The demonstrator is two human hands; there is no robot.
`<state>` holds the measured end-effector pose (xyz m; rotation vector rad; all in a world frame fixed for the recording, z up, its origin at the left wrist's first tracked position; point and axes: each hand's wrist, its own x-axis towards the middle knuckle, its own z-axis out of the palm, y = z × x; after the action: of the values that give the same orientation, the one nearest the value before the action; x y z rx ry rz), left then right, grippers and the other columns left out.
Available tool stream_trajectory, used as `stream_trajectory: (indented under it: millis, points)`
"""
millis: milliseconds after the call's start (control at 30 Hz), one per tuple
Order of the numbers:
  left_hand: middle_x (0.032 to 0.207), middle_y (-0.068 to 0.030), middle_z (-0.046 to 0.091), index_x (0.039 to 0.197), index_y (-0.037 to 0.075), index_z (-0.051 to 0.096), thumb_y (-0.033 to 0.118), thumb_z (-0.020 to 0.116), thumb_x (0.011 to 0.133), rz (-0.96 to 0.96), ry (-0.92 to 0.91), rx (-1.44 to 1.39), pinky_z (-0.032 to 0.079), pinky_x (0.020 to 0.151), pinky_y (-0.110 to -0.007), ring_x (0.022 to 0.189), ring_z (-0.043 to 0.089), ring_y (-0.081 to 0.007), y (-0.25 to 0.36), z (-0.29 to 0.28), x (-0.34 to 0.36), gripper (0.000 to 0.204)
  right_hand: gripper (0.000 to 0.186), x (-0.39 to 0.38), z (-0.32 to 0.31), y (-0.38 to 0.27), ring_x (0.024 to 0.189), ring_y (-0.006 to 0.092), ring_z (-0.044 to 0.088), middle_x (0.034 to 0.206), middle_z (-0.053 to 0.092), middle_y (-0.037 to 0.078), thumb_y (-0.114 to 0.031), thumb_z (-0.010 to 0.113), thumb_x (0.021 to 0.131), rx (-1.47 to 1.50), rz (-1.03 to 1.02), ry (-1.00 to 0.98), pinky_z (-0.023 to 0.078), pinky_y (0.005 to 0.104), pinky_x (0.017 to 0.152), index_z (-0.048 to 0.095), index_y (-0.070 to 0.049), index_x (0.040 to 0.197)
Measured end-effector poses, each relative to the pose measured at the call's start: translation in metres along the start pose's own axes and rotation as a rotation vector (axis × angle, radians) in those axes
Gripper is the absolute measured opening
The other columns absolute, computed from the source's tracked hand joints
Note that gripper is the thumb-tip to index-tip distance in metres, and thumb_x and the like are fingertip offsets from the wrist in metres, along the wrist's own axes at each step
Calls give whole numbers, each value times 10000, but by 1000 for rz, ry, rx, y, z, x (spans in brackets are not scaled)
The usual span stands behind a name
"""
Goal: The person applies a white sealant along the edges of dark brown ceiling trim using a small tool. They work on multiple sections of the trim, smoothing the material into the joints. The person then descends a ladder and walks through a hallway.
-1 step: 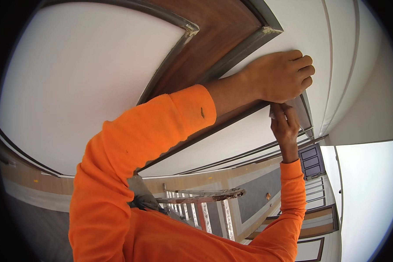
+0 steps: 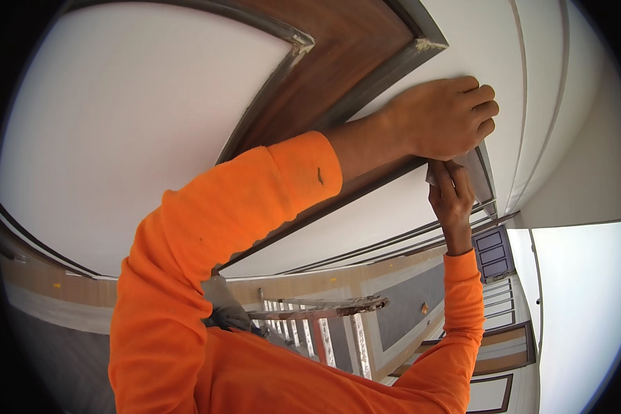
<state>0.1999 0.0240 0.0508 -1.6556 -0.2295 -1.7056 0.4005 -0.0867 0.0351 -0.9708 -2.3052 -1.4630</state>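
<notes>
Fingers of right hand (image 2: 452,196) clamped on pale piece (image 2: 431,175), left hand (image 2: 446,121) curled, grip unclear

A smooth white wall (image 2: 131,124) spans ten o'clock; a dusky purple panelled door (image 2: 492,257) stands past three; grey floor (image 2: 400,317) with tan borders (image 2: 338,277) shows at five and eight.

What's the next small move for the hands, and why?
I'd probably ease the left hand up slightly, clear of the right hand. It sits right above it and hides the right fingertips, which pinch a small pale scrap near the dark trim; where the scrap makes contact can't be seen.
</notes>
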Motion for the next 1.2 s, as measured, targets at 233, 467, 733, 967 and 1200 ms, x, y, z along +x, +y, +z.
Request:
stream_trajectory:
  millis: [233,467,733,967,1200]
  points:
    - [982,14,665,873,103,725,269,724,796,5,9,18,506,891,-320,1026,598,-183,-2,-1,0,184,447,-2,6,1,851,247,674,1016,679,105,100,780,764,10,-31,30,586,378,721,773,-12,1198]
    - [957,21,659,867,99,726,259,718,807,4,54,9,501,872,-310,1014,592,-176,-6,0,1,171,393,0,5,4,834,242,677,1037,697,97,80,790,788,-2,-70,-8,588,360,722,782,-35,1164]
    - [993,16,666,885,98,725,285,744,798,21,-44,27,503,873,-314,1021,600,-181,-5,-6,2,208,317,16,-11,14,885,245,734,1038,719,106,66,779,835,-32,167,208,610,358,715,797,-48,1131]
    - [1010,12,680,893,99,732,317,800,753,6,-16,6,515,883,-323,1056,613,-186,-4,-3,5,268,330,-3,-4,-1,844,238,713,1001,711,91,58,813,831,46,205,182,600,364,721,803,-54,1141]
    - [1017,-1,676,910,96,724,300,785,768,16,-8,15,507,896,-330,1048,609,-195,-7,-5,3,255,350,-27,17,-11,844,301,713,984,702,123,109,774,799,124,167,32,612,386,746,786,-35,1118]
